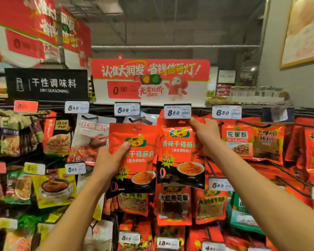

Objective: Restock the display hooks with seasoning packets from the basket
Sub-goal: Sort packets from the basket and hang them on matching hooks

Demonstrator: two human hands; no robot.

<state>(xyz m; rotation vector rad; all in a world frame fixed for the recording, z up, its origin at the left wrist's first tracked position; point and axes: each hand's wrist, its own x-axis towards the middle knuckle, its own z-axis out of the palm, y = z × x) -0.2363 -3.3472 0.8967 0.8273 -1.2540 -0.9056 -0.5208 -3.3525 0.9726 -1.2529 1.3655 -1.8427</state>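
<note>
My left hand grips a red seasoning packet by its left edge, thumb on the front, holding it up in front of the display. My right hand grips the upper right of a second, matching red packet just under the 8.50 price tag, at the top of its hook. The hook's tip is hidden behind the tag. The two packets sit side by side, edges overlapping slightly. No basket is in view.
Hooks of other seasoning packets fill the wall all round: pepper powder packets to the right, a white sauce packet to the left, more red packets below. A red promotional sign and a black "Dry Seasoning" sign hang above.
</note>
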